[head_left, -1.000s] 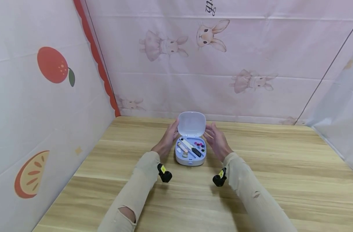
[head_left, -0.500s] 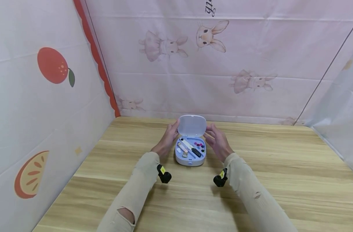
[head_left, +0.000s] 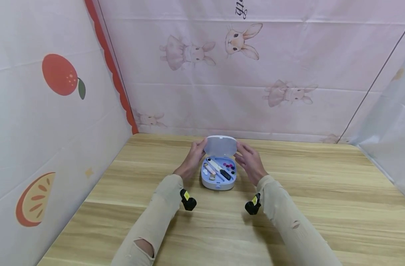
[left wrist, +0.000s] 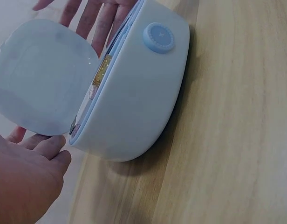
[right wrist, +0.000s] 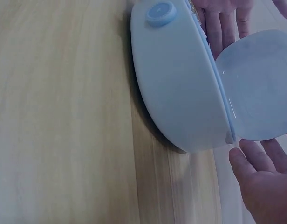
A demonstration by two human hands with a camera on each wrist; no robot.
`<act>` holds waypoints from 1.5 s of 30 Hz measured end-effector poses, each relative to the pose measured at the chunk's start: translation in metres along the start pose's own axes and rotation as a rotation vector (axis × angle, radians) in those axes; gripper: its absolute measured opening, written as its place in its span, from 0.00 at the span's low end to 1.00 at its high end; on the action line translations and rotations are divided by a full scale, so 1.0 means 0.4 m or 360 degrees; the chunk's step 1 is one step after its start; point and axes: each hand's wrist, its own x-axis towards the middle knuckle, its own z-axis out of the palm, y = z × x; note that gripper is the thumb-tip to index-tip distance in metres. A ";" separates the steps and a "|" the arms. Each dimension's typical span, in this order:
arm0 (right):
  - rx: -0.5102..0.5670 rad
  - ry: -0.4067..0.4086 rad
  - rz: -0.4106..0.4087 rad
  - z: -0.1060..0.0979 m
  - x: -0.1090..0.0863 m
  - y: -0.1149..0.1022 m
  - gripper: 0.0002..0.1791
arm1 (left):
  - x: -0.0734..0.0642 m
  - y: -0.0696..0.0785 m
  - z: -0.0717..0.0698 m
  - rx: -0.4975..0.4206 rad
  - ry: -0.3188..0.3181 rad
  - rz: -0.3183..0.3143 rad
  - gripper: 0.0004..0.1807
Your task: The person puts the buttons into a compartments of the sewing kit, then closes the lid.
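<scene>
A small white and light-blue sewing box [head_left: 219, 186] stands on the wooden table, its lid [head_left: 220, 147] raised and tilted at the far side. My left hand [head_left: 190, 161] touches the lid's left edge with its fingers fairly straight. On the opposite edge the fingers of my right hand [head_left: 250, 162] rest in the same way, as the right wrist view also shows. Inside the blue tray lie a white tool with a black end [head_left: 225, 174], several coloured buttons [head_left: 229, 166] and a small round metallic piece [head_left: 212, 177]. A round blue button [left wrist: 159, 38] sits on the box's front.
The wooden table [head_left: 322, 192] extends on both sides of the box and toward me. Behind it rises a pink cloth wall [head_left: 202, 99] with rabbit prints. A white sheet with fruit prints [head_left: 59, 129] borders the left side.
The lid has tilted down toward me, its top edge lower than before. Both hands have followed it slightly, while the box base has stayed in place.
</scene>
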 end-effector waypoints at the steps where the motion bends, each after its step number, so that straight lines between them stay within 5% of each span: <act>1: 0.0001 0.0006 -0.0006 0.001 -0.001 0.000 0.34 | 0.000 0.000 0.000 -0.0005 -0.0002 -0.0003 0.36; 16: -0.0171 -0.0032 -0.0010 0.003 -0.014 -0.002 0.36 | -0.012 -0.007 -0.007 0.0126 -0.0029 -0.0050 0.36; 24: -0.0093 -0.0150 -0.0002 -0.004 -0.014 -0.008 0.30 | -0.016 -0.007 -0.015 0.0144 -0.0107 0.0007 0.33; 32: -0.0217 -0.0319 0.0020 -0.014 -0.020 -0.006 0.33 | -0.019 -0.017 -0.030 0.0192 -0.0125 -0.0002 0.33; 45: -0.0415 -0.0522 0.0113 -0.030 -0.025 -0.004 0.41 | -0.031 -0.018 -0.074 0.0232 -0.0452 0.0019 0.37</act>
